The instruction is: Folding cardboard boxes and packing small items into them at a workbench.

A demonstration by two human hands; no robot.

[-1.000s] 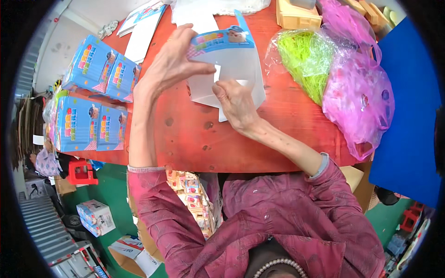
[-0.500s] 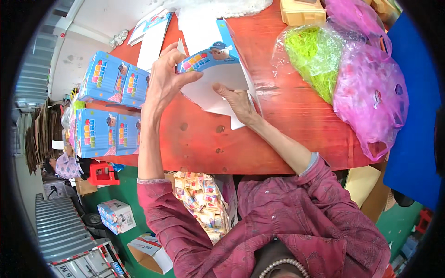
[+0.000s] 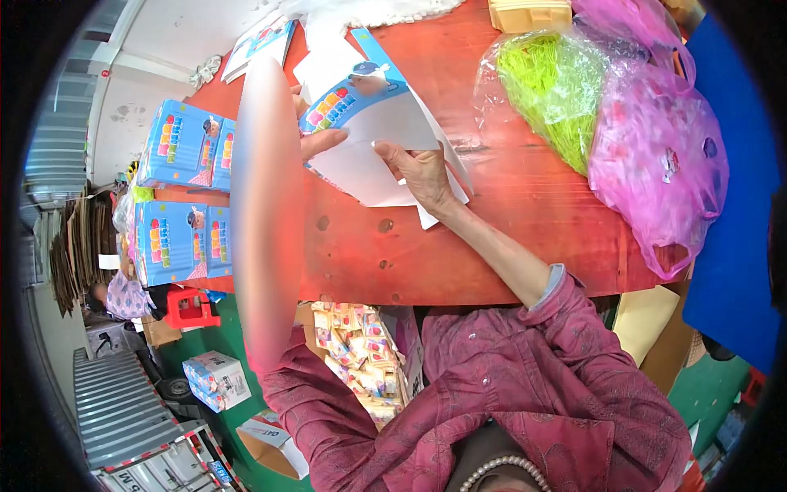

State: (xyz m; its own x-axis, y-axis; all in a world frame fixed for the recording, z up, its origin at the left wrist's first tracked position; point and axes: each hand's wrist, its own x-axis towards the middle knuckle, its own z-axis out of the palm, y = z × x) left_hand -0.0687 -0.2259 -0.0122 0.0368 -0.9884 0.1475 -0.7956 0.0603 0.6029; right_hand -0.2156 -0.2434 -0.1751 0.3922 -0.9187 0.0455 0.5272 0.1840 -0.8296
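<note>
Between my hands is a partly folded blue-and-white cardboard carton (image 3: 381, 127), its plain white inside facing me and a printed blue panel with a cartoon figure at its upper edge. My left hand (image 3: 322, 144) pinches its left side, thumb in front and fingertips at the edge behind. A blur covers most of that hand and its forearm. My right hand (image 3: 422, 174) grips the lower right side, with the thumb over the white board and the other fingers behind it. White flaps stick out at the bottom and right.
Blue printed cartons (image 3: 182, 234) stand in two groups on the red table (image 3: 361, 266) at left. Flat printed sheets (image 3: 261, 45) lie at the far left. A clear bag of green shreds (image 3: 549, 98) and a pink plastic bag (image 3: 656, 172) sit at right. Small packets (image 3: 361, 348) fill a box below the edge.
The carton and both hands have shifted slightly left in the picture, along with the view. Both hands keep hold of the carton. The left forearm is now blurred.
</note>
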